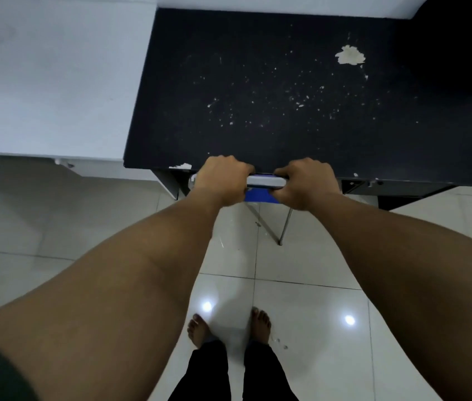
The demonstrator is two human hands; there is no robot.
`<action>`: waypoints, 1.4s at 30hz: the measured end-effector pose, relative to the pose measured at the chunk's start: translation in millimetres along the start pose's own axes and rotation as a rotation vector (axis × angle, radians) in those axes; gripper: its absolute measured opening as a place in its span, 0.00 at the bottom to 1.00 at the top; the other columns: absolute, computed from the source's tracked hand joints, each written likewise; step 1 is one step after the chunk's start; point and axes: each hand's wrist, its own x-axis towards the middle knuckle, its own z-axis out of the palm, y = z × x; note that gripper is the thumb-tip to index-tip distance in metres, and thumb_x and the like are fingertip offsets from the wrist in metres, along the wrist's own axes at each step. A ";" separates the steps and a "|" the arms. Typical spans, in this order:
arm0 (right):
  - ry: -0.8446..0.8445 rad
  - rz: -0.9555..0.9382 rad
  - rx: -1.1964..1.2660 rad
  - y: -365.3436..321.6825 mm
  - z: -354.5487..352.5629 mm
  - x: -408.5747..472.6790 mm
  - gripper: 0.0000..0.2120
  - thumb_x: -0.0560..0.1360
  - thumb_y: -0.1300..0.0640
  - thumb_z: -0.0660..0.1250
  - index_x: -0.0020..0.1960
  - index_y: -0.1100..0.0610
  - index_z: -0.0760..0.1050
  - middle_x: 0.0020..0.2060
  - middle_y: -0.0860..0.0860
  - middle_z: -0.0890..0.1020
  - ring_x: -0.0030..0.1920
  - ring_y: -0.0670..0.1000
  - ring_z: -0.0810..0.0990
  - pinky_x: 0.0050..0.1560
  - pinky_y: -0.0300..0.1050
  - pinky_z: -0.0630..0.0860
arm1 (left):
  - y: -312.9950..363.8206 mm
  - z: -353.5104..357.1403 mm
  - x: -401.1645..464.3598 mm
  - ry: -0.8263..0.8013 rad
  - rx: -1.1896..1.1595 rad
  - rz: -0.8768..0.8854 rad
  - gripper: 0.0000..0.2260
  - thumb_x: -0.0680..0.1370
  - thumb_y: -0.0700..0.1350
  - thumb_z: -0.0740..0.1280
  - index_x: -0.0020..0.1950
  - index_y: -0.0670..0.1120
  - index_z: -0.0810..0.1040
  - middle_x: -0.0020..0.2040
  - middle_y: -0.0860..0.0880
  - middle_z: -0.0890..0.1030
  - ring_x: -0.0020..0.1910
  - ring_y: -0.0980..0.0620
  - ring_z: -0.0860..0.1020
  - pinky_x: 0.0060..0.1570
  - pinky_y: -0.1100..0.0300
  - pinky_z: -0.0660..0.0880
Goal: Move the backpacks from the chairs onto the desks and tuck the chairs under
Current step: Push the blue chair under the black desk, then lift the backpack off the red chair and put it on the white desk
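Observation:
A chair point(263, 182) with a grey top rail, blue back and thin metal legs stands pushed in under the front edge of a black desk point(272, 91). Only its rail, a strip of blue and two rear legs show; the seat is hidden below the desk. My left hand point(223, 180) grips the left end of the rail. My right hand point(305, 182) grips the right end. A dark backpack point(460, 44) lies on the desk's far right corner, partly cut off by the frame.
A white desk point(49, 76) adjoins the black one on the left. The black top is chipped and speckled white. Glossy white floor tiles point(310, 299) lie below, with my bare feet point(229, 325) about a step behind the chair.

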 end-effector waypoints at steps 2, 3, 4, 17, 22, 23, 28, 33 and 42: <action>-0.065 0.025 0.028 -6.2 -3.8 -1.2 0.12 0.74 0.45 0.67 0.55 0.45 0.81 0.34 0.46 0.79 0.32 0.45 0.75 0.32 0.39 0.66 | 0.9 -0.8 -1.5 -0.014 -0.024 -0.028 0.11 0.73 0.50 0.68 0.54 0.55 0.75 0.42 0.51 0.80 0.38 0.48 0.75 0.39 0.54 0.71; -0.085 0.035 0.027 -9.9 -7.3 -4.5 0.11 0.74 0.48 0.67 0.54 0.46 0.80 0.35 0.47 0.79 0.34 0.47 0.76 0.34 0.41 0.69 | 3.1 -1.7 -4.1 -0.027 -0.034 -0.034 0.12 0.73 0.49 0.69 0.55 0.54 0.74 0.46 0.50 0.80 0.41 0.48 0.75 0.41 0.53 0.71; -0.096 0.043 0.003 -13.4 -9.6 -6.8 0.10 0.74 0.49 0.67 0.54 0.48 0.80 0.36 0.48 0.79 0.35 0.49 0.78 0.37 0.44 0.72 | 5.7 -1.9 -5.5 -0.042 -0.034 -0.036 0.15 0.73 0.49 0.70 0.58 0.53 0.73 0.50 0.49 0.80 0.46 0.47 0.76 0.45 0.50 0.72; -0.076 0.075 -0.054 -69.9 -2.4 -94.9 0.34 0.76 0.49 0.66 0.76 0.61 0.59 0.77 0.62 0.57 0.75 0.62 0.60 0.69 0.59 0.69 | 30.4 -19.1 -109.4 -0.079 -0.406 -0.336 0.25 0.74 0.50 0.68 0.71 0.50 0.69 0.71 0.46 0.68 0.68 0.43 0.70 0.61 0.46 0.74; -0.201 -0.035 -0.066 -98.2 27.4 -143.4 0.12 0.77 0.50 0.64 0.56 0.56 0.76 0.53 0.54 0.79 0.51 0.54 0.77 0.48 0.49 0.75 | 53.3 -7.1 -186.2 -0.276 -0.533 -0.499 0.20 0.77 0.53 0.67 0.68 0.49 0.74 0.64 0.46 0.76 0.59 0.46 0.78 0.58 0.52 0.75; -0.270 -0.058 -0.045 -104.1 39.1 -154.9 0.12 0.77 0.50 0.63 0.55 0.56 0.76 0.50 0.53 0.80 0.48 0.53 0.78 0.46 0.47 0.75 | 57.1 3.0 -208.0 -0.297 -0.573 -0.542 0.21 0.77 0.53 0.67 0.69 0.49 0.74 0.66 0.45 0.76 0.61 0.46 0.76 0.60 0.52 0.74; -0.589 -0.121 0.120 -122.3 114.1 -215.6 0.15 0.75 0.49 0.62 0.53 0.59 0.77 0.52 0.54 0.82 0.49 0.54 0.80 0.44 0.41 0.73 | 81.9 70.7 -322.3 -0.421 -0.732 -0.772 0.22 0.79 0.54 0.65 0.71 0.46 0.72 0.72 0.45 0.71 0.70 0.46 0.69 0.66 0.57 0.67; -0.846 -0.138 0.060 -141.3 176.8 -276.6 0.12 0.75 0.51 0.63 0.48 0.60 0.77 0.45 0.54 0.80 0.47 0.53 0.79 0.43 0.42 0.72 | 102.8 127.7 -439.3 -0.691 -0.795 -0.877 0.23 0.80 0.53 0.64 0.72 0.45 0.71 0.73 0.45 0.70 0.69 0.47 0.70 0.65 0.57 0.68; -0.702 -0.078 0.089 -232.2 192.2 -292.6 0.11 0.77 0.51 0.62 0.43 0.58 0.73 0.47 0.55 0.78 0.46 0.53 0.78 0.37 0.40 0.70 | 33.4 134.4 -536.0 -0.399 -0.924 -0.999 0.19 0.79 0.56 0.65 0.67 0.49 0.74 0.63 0.46 0.78 0.60 0.48 0.77 0.60 0.56 0.73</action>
